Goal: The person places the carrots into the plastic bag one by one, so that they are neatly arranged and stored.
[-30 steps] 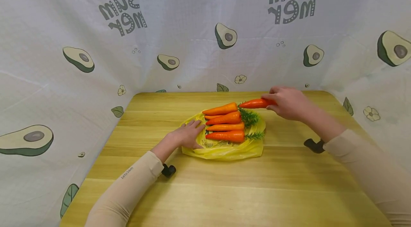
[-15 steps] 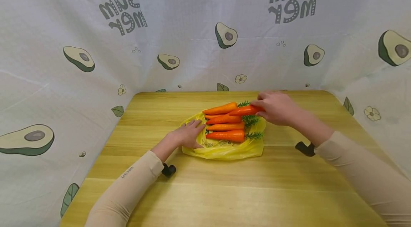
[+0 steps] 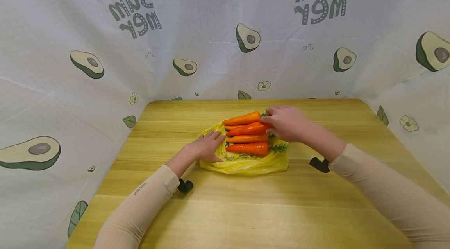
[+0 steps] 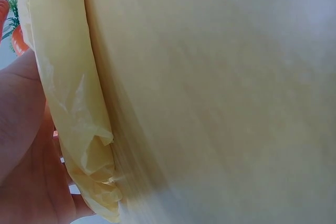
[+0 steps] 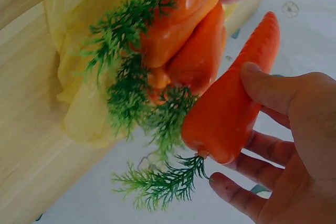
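Note:
My right hand [image 3: 286, 124] pinches an orange-red toy carrot [image 5: 226, 108] between thumb and fingers, with its green leafy top hanging below the thick end in the right wrist view. In the head view that carrot lies over the middle of a row of several carrots [image 3: 247, 148], tips toward the left; whether it touches them I cannot tell. The row sits on a crumpled yellow plastic bag [image 3: 253, 169]. On the bag's left edge rests my left hand [image 3: 207, 147], fingers spread beside the carrot tips. The left wrist view shows the bag's folded rim [image 4: 79, 93] against that palm.
All of this is on a light wooden table [image 3: 246, 217]. A white cloth [image 3: 211, 14] printed with avocados and lettering hangs behind the table and along its sides. Small black wrist mounts [image 3: 185, 186] stick out below both wrists.
My right hand has moved left and slightly down with the carrot, from right of the row to above its middle. My left hand has stayed in place on the bag.

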Demonstrator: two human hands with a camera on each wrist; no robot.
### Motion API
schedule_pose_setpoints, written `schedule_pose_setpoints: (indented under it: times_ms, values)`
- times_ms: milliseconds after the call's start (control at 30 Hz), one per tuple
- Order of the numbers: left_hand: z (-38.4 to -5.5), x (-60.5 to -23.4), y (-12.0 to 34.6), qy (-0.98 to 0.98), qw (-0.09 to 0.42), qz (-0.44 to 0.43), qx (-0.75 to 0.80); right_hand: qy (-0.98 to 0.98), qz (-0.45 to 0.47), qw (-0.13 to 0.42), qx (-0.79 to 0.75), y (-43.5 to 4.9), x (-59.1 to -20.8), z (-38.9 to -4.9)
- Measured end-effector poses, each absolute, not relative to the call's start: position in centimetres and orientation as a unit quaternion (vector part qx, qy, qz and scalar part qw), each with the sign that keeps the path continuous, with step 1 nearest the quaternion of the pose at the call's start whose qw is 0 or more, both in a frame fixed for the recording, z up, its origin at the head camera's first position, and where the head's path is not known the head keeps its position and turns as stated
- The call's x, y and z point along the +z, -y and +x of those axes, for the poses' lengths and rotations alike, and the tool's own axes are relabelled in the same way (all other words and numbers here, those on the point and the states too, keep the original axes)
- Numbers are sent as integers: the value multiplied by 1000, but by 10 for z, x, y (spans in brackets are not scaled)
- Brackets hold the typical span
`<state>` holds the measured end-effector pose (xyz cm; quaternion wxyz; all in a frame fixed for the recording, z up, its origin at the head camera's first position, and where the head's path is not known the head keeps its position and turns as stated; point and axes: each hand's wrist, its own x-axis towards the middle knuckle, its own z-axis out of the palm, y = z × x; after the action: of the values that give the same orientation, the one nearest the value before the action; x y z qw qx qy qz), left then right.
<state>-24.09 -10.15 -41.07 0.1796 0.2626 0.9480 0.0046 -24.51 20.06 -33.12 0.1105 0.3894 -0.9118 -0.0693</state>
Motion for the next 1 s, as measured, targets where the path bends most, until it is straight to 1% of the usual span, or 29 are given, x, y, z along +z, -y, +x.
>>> schedule_pose_setpoints:
  times_ms: [167, 400, 633, 700, 867, 1000]
  values:
    - [-243, -412, 101, -948, 181, 262, -1, 912, 389, 99, -80, -189, -337, -244]
    - [-242, -411, 101, -948, 176, 265, -8, 907, 395, 97, -108, -175, -343, -241]
    - [-242, -411, 101, -948, 176, 266, -13, 909, 382, 77, -144, -165, -342, -235]
    - [-243, -412, 101, -948, 175, 267, -14, 910, 380, 81, -145, -161, -344, -233]
    - [-243, -412, 101, -948, 176, 265, -9, 902, 401, 113, -117, -152, -350, -232]
    - [-242, -412, 101, -948, 178, 264, -4, 902, 398, 107, -130, -144, -353, -229]
